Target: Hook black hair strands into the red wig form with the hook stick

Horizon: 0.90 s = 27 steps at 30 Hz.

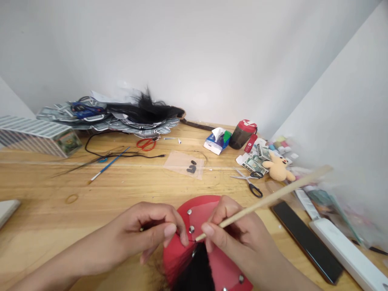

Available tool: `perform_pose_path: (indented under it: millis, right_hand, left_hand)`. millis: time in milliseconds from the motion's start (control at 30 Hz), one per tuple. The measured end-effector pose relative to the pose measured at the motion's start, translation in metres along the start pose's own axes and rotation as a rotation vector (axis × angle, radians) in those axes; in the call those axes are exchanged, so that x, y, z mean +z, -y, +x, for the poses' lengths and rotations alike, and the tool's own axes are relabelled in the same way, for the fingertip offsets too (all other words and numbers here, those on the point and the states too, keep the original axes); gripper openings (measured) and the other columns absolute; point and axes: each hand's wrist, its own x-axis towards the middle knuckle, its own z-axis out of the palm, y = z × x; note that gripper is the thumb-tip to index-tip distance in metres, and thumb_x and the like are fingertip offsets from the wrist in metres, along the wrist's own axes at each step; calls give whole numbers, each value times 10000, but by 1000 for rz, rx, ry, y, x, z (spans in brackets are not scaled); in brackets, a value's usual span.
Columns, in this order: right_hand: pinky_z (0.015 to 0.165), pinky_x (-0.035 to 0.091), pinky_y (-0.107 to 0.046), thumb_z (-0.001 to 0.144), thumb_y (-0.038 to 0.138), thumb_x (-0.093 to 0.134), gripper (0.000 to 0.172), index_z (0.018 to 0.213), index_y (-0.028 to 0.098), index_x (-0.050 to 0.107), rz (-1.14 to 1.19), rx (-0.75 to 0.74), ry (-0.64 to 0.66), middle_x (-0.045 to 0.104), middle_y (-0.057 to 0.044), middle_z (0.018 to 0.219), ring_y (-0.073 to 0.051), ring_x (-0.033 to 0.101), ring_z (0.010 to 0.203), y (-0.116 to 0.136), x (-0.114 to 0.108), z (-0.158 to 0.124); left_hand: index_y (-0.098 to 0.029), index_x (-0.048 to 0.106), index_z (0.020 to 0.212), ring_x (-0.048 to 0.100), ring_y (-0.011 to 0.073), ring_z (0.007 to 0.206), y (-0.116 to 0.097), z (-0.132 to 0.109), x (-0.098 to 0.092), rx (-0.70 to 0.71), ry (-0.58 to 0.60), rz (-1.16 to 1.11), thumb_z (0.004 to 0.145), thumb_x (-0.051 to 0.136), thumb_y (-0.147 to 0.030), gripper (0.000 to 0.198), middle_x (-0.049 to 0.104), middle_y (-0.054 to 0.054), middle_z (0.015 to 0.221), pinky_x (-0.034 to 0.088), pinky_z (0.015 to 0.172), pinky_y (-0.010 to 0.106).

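In my right hand [232,230] is a slim wooden stick [266,199], pinched between thumb and fingers. It slants down to the left, its tip at the top of a bundle of black hair [195,270]. Underneath lies a red, round-edged piece [200,202] with several shiny metal studs. Left of the stick's tip, my left hand [151,230] has thumb and forefinger closed together. A thin dark strand runs from these fingers toward the tip. The hair spreads down over the red piece and out of the bottom of the view.
Scissors [250,180], a cream stuffed toy [278,167] and a phone [307,242] lie to the right. Behind are a tissue pack [217,141], a red-lidded container [243,134] and a clear bag [182,163]. A paintbrush [109,165] and a black cable [130,155] lie left.
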Motion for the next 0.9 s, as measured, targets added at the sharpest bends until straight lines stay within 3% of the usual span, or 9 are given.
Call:
perform_pose_path:
  millis: [367,900]
  right_hand:
    - [552,387,-221,952,318,551,285,693,236,465,-43,-9,-33,539,53,641,-114,493,575,2,1,1]
    - [452,290,-207,923,259,477,327,633,244,326,-145,-116,-116,348,90,559,-97,329,482,3,7,5]
  left_hand:
    - [-182,693,938,451,92,595,-2,2,1,-17,46,47,980,499,-500,375,574,10,798,405,531,173]
    - [-193,683,949,425,85,596,0,3,5,6,59,84,1007,474,-451,337,524,-29,749,380,534,170]
